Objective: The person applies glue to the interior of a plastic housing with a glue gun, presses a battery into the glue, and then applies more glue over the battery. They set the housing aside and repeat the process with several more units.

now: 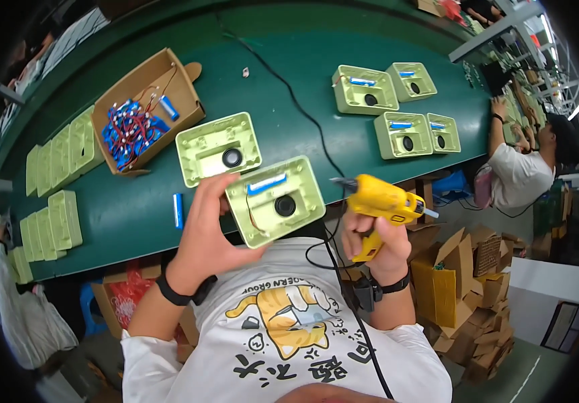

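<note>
My left hand (203, 232) is closed on the left side of a pale green plastic housing (306, 221), tilted so that its inside shows. A blue battery cell (266, 184) with thin wires lies along its upper wall, and a round black speaker (284, 205) sits near the middle. To the right, my right hand (385, 250) grips the handle of a yellow hot glue gun (382, 199). Its dark nozzle points left toward the housing, apart from it, and a glue stick pokes out at the back. Behind the held housing, another green housing (192, 149) with a speaker rests on the table.
A cardboard box (185, 107) of wired blue batteries stands on the green table (262, 87). One loose battery (178, 211) lies near the front edge. Several housings (64, 218) are stacked left; fitted ones (363, 101) stand right. A black cable (296, 94) crosses the table. A co-worker (528, 164) sits at right.
</note>
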The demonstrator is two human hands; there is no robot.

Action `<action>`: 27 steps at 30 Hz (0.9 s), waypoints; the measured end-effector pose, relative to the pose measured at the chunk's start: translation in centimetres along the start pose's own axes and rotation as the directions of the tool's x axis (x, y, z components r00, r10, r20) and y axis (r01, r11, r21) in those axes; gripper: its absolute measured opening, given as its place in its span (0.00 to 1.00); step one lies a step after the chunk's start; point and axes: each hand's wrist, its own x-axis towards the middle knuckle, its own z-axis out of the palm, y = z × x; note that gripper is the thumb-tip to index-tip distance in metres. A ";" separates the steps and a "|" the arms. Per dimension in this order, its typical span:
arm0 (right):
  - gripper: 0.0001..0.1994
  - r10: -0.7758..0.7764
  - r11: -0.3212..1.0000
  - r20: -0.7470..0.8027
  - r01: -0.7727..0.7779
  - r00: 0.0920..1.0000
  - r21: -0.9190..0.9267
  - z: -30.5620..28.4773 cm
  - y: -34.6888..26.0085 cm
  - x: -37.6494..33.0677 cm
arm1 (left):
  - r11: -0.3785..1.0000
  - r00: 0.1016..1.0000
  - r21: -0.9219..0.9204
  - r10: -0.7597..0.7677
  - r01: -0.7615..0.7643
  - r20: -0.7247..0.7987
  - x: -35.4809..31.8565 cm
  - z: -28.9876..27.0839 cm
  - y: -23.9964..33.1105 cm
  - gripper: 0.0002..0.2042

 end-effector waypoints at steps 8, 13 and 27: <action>0.17 -0.193 0.974 -0.110 0.204 0.975 0.101 -1.6 1.3 -2.3 | 0.964 0.997 0.264 -0.015 -0.005 0.072 19.4 1.9 -2.2 0.57; 0.17 -0.237 0.962 -0.233 0.261 0.943 0.079 -2.6 1.3 -4.1 | 0.967 0.980 0.254 -0.042 -0.009 0.196 25.2 6.3 -3.8 0.59; 0.16 -0.236 0.966 -0.261 0.255 0.936 0.040 -4.1 1.7 -2.7 | 0.698 0.976 0.701 -0.010 -0.149 0.217 8.2 -3.8 -1.3 0.66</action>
